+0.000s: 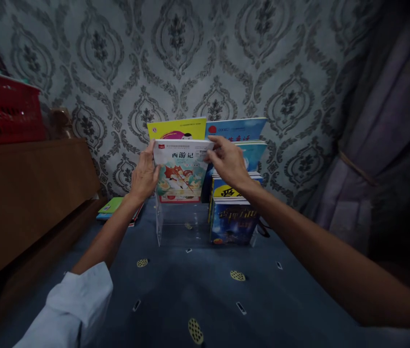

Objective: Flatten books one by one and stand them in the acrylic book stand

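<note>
Between my two hands stands a white book [180, 169] with an illustrated cover, upright in a clear acrylic book stand [176, 227]. My left hand [144, 175] grips its left edge, thumb on the front cover. At the upper right corner my right hand [226, 159] pinches the book between thumb and fingers. Behind it rises a yellow book [176, 126]. Blue books [239, 126] stand at the back right, partly covered by my right hand. In front of those, a dark blue book [234, 222] and a yellow-covered book [226, 189] fill the stand's right side.
Left of the stand lies a small pile of books with a green one [111, 205] on top. A brown wooden cabinet [27, 193] bearing a red basket [5, 106] borders the left side. A purple curtain [368, 140] hangs at right. Patterned dark blue cloth [176, 290] covers the surface.
</note>
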A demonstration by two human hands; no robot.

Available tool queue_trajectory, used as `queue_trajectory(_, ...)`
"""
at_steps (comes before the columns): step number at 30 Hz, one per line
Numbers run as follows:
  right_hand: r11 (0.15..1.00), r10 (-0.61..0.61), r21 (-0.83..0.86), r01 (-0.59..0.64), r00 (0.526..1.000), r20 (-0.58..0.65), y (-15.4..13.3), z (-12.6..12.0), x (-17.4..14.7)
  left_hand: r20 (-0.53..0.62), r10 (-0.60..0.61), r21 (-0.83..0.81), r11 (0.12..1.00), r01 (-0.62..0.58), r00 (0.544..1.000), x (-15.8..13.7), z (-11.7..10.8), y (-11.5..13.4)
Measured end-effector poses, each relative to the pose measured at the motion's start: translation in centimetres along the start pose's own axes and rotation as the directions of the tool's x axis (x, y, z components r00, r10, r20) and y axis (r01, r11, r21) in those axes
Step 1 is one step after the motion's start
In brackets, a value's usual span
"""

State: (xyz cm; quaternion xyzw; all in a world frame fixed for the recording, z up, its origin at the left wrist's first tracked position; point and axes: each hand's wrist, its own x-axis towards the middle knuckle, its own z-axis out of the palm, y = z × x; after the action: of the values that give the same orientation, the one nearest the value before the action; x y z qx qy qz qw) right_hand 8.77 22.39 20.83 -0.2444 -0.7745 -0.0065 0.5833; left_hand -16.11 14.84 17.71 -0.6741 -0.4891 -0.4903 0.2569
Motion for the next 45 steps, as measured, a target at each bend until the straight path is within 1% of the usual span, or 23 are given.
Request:
queue_trajectory(2, 0.999, 0.043, 0.031, -0.044, 0.999, 0.016, -0.1, 0.0, 0.4, 0.019, -0.004, -0.031, 1.000, 0.005, 1.000, 0.6, 0.0, -0.1)
queue_trajectory(4, 0.998, 0.054, 0.025, -0.054, 0.998, 0.021, -0.3, 0.3, 0.8, 0.029, -0.031, -0.070, 0.997, 0.033, 0.999, 0.9, 0.1, -0.4)
queue_trajectory(6, 1.000, 0.031, 0.002, -0.031, 0.999, 0.031, -0.6, 0.9, 1.2, 0.016, -0.081, -0.081, 0.993, 0.082, 0.997, 0.7, 0.4, -1.0)
queue_trajectory(8, 1.000, -0.002, -0.013, 0.003, 0.998, 0.060, -1.0, 1.6, 1.4, -0.013, -0.117, -0.057, 0.992, 0.116, 0.993, 0.2, 0.7, -1.4)
queue_trajectory(10, 0.999, -0.025, -0.021, 0.027, 0.996, 0.089, -1.1, 2.2, 1.3, -0.037, -0.107, -0.022, 0.994, 0.106, 0.994, -0.4, 0.8, -1.7)
queue_trajectory(12, 0.999, -0.027, -0.028, 0.030, 0.995, 0.097, -1.0, 2.6, 1.0, -0.047, -0.066, -0.009, 0.998, 0.065, 0.997, -0.8, 0.9, -1.8)
queue_trajectory(14, 0.999, -0.016, -0.042, 0.020, 0.996, 0.093, -0.6, 2.5, 0.4, -0.057, -0.034, -0.016, 0.999, 0.034, 0.998, -0.7, 1.0, -1.8)
queue_trajectory(17, 0.996, -0.004, -0.092, 0.013, 0.995, 0.102, 0.0, 1.9, -0.4, -0.099, -0.034, -0.035, 0.999, 0.030, 0.994, 0.2, 1.1, -1.9)
queue_trajectory(21, 0.975, -0.028, -0.217, 0.044, 0.997, 0.075, 0.2, 1.1, -1.0, -0.122, -0.083, -0.055, 0.996, 0.077, 0.989, 1.4, 1.1, -2.2)
queue_trajectory(23, 0.964, -0.031, -0.260, 0.048, 0.997, 0.068, 0.1, 1.0, -1.0, -0.116, -0.107, -0.050, 0.994, 0.102, 0.988, 1.2, 1.2, -2.1)
queue_trajectory(26, 0.959, -0.045, -0.275, 0.062, 0.997, 0.067, 0.0, 1.2, -1.2, -0.108, -0.141, -0.061, 0.989, 0.135, 0.984, 0.4, 1.6, -1.9)
queue_trajectory(31, 0.965, -0.082, -0.245, 0.095, 0.995, 0.063, 0.1, 1.9, -2.1, -0.068, -0.184, -0.131, 0.976, 0.174, 0.981, -0.6, 2.7, -2.3)
queue_trajectory(39, 0.993, -0.039, -0.108, 0.049, 0.995, 0.094, -0.2, 3.9, -5.2, 0.086, -0.275, -0.245, 0.926, 0.288, 0.958, -1.3, 3.3, -3.6)
queue_trajectory(42, 1.000, 0.012, -0.030, -0.010, 0.997, 0.079, -0.1, 4.9, -6.3, 0.108, -0.292, -0.303, 0.901, 0.311, 0.950, -1.5, 3.7, -4.0)
queue_trajectory(45, 0.987, 0.137, 0.075, -0.141, 0.989, 0.057, 0.3, 5.8, -6.9, 0.148, -0.308, -0.392, 0.854, 0.342, 0.940, -1.6, 4.0, -4.5)
